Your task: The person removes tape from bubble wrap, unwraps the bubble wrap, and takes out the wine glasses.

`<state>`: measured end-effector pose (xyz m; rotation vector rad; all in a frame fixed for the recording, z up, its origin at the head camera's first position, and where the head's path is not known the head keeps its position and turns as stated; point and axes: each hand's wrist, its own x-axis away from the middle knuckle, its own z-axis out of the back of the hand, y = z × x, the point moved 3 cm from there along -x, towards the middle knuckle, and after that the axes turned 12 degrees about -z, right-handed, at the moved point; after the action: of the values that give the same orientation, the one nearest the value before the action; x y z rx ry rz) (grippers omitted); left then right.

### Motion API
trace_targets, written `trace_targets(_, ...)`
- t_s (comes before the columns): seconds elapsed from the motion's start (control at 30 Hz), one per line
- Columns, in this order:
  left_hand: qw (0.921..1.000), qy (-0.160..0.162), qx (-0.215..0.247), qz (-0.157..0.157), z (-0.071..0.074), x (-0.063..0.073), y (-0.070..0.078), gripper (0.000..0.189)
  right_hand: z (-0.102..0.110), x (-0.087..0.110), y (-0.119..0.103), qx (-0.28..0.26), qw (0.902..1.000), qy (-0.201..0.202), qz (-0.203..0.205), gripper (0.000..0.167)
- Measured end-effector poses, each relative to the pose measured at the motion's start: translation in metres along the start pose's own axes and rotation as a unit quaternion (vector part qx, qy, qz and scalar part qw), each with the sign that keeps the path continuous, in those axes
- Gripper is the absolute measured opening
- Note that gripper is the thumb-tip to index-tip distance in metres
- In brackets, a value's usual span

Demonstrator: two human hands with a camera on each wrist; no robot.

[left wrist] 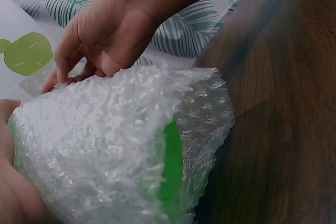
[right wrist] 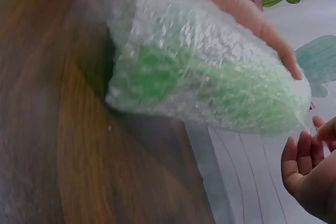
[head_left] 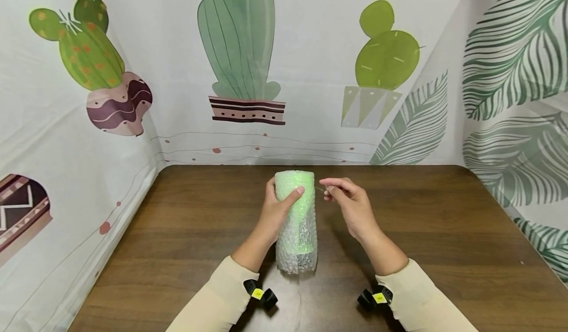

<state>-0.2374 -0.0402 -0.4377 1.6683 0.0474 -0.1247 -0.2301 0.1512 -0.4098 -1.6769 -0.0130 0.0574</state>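
Observation:
A green object wrapped in bubble wrap (head_left: 298,228) stands in the middle of the picture, tall and roughly cylindrical. Around its upper part my left hand (head_left: 277,208) grips it, thumb across the front and the other fingers behind, mostly hidden. Just off its upper right side, my right hand (head_left: 352,206) pinches a thin, clear strip (head_left: 320,189) between thumb and fingers. That strip runs from the wrap to the fingertips. Through the loose lower end of the wrap, a green edge (left wrist: 172,166) shows in the left wrist view. What the green object is stays hidden by the wrap.
The brown wooden table (head_left: 199,213) reaches back to a white cloth backdrop (head_left: 310,115) printed with cacti and leaves. Black wrist cameras (head_left: 262,295) are strapped over both cream sleeves (head_left: 217,292).

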Motion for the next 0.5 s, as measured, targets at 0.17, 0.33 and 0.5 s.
trace_targets(0.17,0.9999,-0.01,0.0,-0.005,0.0,0.0006,0.0002,0.085,0.0005,-0.0023,0.0023,0.036,0.9992,0.019,-0.002,0.019)
trace_targets(0.33,0.9998,-0.012,-0.003,-0.013,-0.0003,0.0002,0.0019,0.084,0.0017,-0.0027,0.0036,0.107,0.9938,0.014,-0.026,0.019)
trace_targets(0.5,0.9998,-0.01,0.002,-0.019,0.0002,-0.0007,0.0039,0.083,0.0021,-0.0019,0.002,0.178,0.9832,-0.017,-0.038,0.023)
